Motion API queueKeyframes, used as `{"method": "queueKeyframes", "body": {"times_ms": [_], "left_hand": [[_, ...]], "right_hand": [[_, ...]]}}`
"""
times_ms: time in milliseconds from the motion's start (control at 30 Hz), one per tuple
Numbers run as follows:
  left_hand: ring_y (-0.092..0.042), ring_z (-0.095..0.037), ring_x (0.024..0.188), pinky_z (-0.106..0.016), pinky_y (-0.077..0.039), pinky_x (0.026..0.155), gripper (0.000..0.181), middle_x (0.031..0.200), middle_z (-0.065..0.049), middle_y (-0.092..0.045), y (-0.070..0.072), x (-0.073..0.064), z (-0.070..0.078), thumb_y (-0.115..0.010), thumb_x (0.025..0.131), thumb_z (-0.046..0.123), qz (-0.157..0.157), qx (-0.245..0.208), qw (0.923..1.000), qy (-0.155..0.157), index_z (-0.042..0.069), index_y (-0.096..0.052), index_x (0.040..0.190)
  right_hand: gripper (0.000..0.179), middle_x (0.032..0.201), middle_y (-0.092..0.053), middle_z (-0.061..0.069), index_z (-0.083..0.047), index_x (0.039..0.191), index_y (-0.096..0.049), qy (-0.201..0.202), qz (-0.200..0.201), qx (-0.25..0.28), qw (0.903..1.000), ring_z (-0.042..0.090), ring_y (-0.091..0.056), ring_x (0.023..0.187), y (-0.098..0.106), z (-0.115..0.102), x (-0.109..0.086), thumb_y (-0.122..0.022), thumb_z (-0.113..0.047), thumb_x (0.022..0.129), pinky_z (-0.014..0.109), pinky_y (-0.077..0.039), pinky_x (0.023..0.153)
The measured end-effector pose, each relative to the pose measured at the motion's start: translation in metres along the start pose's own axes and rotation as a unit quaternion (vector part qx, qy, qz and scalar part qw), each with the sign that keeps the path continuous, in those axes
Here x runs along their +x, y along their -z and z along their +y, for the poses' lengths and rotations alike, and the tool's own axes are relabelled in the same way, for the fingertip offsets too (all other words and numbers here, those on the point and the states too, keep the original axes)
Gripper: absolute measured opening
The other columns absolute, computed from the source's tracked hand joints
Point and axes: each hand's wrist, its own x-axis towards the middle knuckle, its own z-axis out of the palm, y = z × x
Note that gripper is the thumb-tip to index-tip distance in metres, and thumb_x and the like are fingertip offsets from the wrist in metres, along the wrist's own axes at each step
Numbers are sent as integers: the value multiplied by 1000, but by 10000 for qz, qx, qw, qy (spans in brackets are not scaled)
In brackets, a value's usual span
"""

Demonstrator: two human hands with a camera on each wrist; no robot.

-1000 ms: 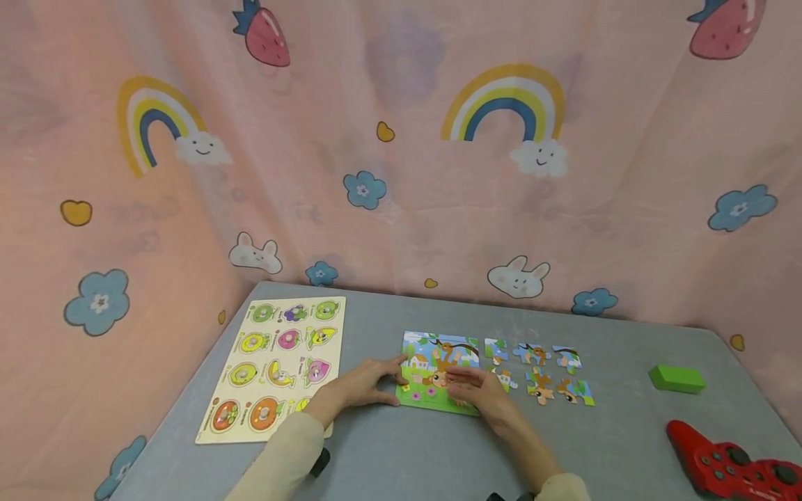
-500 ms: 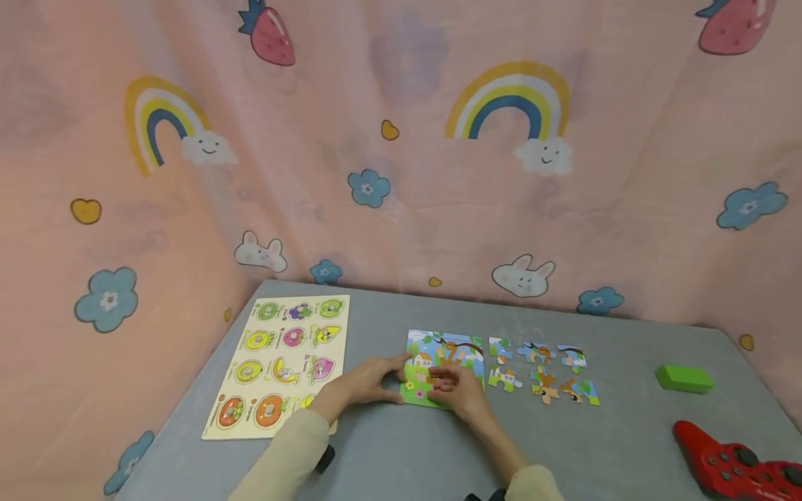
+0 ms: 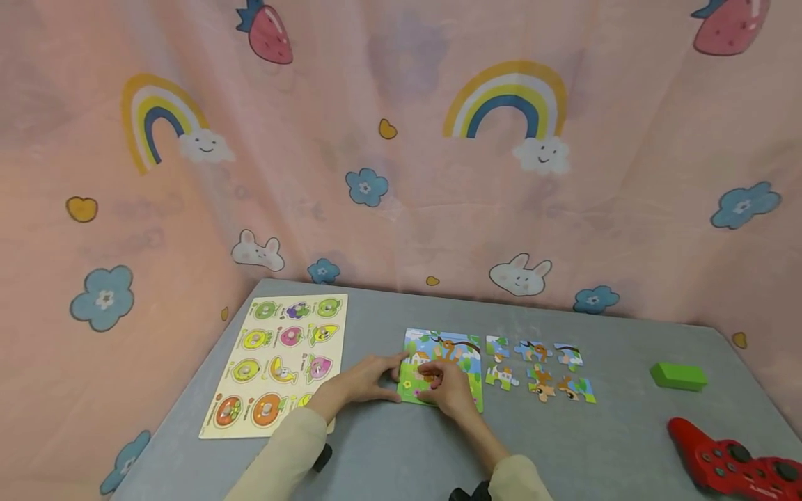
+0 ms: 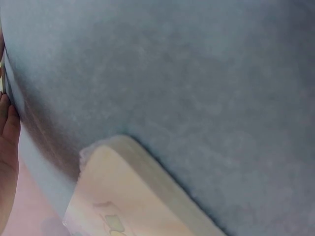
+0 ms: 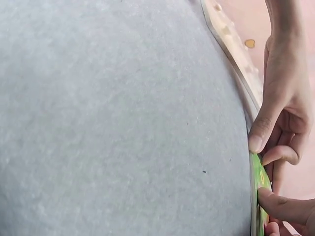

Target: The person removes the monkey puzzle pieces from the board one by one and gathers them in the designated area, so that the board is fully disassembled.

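Note:
A picture puzzle board (image 3: 473,348), showing a tree branch, a house and green grass, lies flat on the table. My left hand (image 3: 370,379) holds it by its near left corner, the thumb at the near edge and the fingers along the left side. My right hand (image 3: 452,390) bends over the board's lower half with curled fingers, thumb and fingertips down on the picture. Whether a piece is pinched there is hidden. In the right wrist view, the right thumb (image 5: 290,209) touches the green board (image 5: 260,172) near the left thumb (image 5: 261,132).
Several loose jigsaw pieces (image 3: 541,383) lie in two rows right of the board. A wooden fruit peg board (image 3: 213,410) lies left, partly behind the left forearm. Farther right are a green block (image 3: 679,376) and a red game controller (image 3: 720,456). A patterned pink curtain (image 3: 407,209) stands behind the table.
My right hand has slid left across the puzzle board, and its fingers have gone from fairly straight to curled. The left hand has stayed at the board's left edge.

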Motion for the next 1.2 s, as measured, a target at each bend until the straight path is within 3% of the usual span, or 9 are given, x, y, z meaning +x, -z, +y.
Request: {"method": "queueKeyframes", "body": {"times_ms": [200, 533, 967, 1100, 1200], "left_hand": [[-48, -6, 87, -27, -42, 94, 79, 80, 5, -54, 0, 1, 0, -77, 81, 23, -30, 45, 10000, -45, -5, -37, 144], [-49, -7, 83, -26, -43, 89, 79, 81, 5, -55, -1, 0, -2, -78, 81, 22, 20, 75, 9999, -134, -6, -38, 143], [-48, -5, 83, -24, -42, 89, 80, 82, 9, -55, -1, 1, -1, -78, 81, 23, -27, 63, 10000, -25, -4, -37, 144], [-48, -6, 85, -24, -42, 90, 80, 81, 8, -54, -2, 1, -1, -78, 81, 22, -32, 46, 10000, 29, -3, -36, 145], [-52, -7, 98, -28, -41, 98, 72, 83, 7, -56, -1, 1, 0, -78, 81, 21, 2, -40, 10000, 48, -2, -44, 140]], "right_hand": [[40, 85, -70, 12, 4, 93, -71, -372, 124, -2, 9992, 9, -45, 57, -3, -8, 1, -84, 13, 56, 21, -39, 52], [41, 82, -69, 12, 4, 90, -70, 57, 459, -180, 9988, 15, -53, 62, -8, -7, -3, -81, 16, 52, 22, -43, 56], [44, 89, -70, 15, 5, 93, -69, -340, 408, 324, 9981, 22, -63, 71, -4, -5, -4, -84, 15, 53, 25, -53, 62], [43, 88, -70, 15, 6, 94, -69, -343, 439, 315, 9979, 25, -66, 75, -1, -3, -5, -85, 13, 54, 29, -55, 66], [41, 87, -70, 13, 5, 95, -70, -351, 396, 182, 9984, 23, -66, 74, 1, -1, -6, -86, 7, 58, 29, -55, 66]]}}
